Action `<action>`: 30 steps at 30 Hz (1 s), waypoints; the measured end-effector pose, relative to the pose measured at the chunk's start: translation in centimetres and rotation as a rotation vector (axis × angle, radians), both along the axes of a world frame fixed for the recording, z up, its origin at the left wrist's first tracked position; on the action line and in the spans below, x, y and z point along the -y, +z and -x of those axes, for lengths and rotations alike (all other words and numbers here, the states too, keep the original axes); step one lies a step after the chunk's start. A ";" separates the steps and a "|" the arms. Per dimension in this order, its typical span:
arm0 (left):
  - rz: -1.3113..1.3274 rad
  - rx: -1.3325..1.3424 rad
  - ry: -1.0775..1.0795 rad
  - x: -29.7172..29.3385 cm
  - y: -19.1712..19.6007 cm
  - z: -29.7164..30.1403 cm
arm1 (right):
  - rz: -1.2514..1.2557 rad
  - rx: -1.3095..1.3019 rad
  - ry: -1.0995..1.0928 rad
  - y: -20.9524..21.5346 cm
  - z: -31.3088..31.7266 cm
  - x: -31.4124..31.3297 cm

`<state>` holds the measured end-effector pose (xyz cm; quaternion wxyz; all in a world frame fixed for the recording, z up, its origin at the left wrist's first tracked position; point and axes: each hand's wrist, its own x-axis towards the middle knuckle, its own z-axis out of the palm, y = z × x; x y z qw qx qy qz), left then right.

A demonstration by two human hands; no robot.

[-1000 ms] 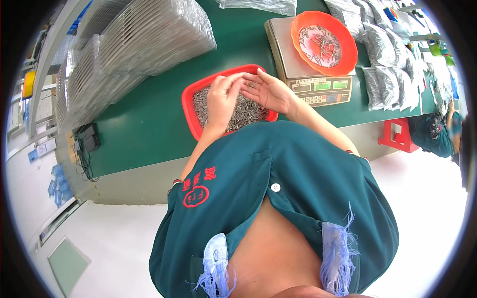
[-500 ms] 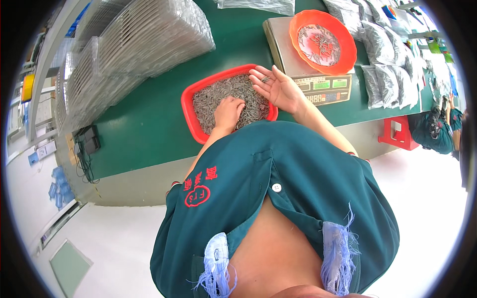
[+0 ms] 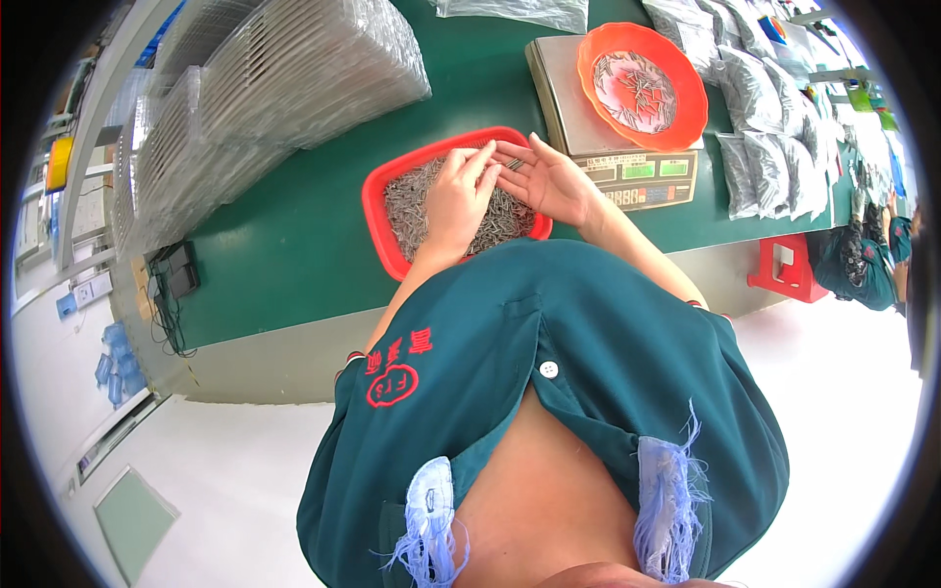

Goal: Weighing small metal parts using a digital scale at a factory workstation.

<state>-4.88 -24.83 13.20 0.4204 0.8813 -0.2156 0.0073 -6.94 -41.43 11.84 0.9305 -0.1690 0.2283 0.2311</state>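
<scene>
A red plastic basin [image 3: 375,218] full of small grey metal pins [image 3: 412,211] stands on the table in front of me. My left hand [image 3: 459,198] is over the basin, fingers bent and drawn together, its fingertips beside the fingers of my right hand. Whatever is between those fingertips is hidden. My right hand [image 3: 556,186] is turned palm up at the basin's right side, fingers nearly straight, with a few metal pins lying on them. Beyond it, an orange-red bowl [image 3: 694,93] holding scattered pins rests on a counting scale [image 3: 634,186].
Stacked clear plastic trays [image 3: 323,73] fill the far left of the green table [image 3: 284,274]. Filled clear bags [image 3: 779,162] lie along the right. A flat plastic bag [image 3: 520,10] is at the back. A red stool [image 3: 784,269] and another person [image 3: 855,269] are at the far right.
My left hand has risen from the pins in the basin and moved right, up to the fingers of my right hand. My right hand has stayed nearly in place, palm up.
</scene>
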 end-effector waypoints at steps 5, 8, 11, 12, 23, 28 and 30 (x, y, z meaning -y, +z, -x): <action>0.171 -0.046 0.077 -1.0 -1.4 -0.7 | -0.003 0.036 0.015 0.8 0.1 0.5; -0.173 0.031 -0.024 -2.9 -4.2 -1.3 | -0.001 0.053 -0.023 1.4 0.0 1.2; -0.504 -0.205 -0.139 -4.6 -6.6 0.8 | 0.001 0.082 -0.097 2.2 -0.6 2.7; -0.586 -0.305 -0.185 -4.8 -7.3 1.4 | -0.012 0.113 -0.122 2.5 -0.7 3.7; -0.512 -0.316 -0.363 -4.3 -8.0 2.3 | 1.460 0.107 -0.439 5.3 -2.0 15.2; -0.503 -0.328 -0.364 -4.1 -8.2 2.3 | 1.406 0.311 -0.311 5.7 -1.8 12.0; -0.430 -0.374 -0.308 -4.2 -7.8 2.1 | 1.221 0.319 -0.065 5.4 -1.4 10.1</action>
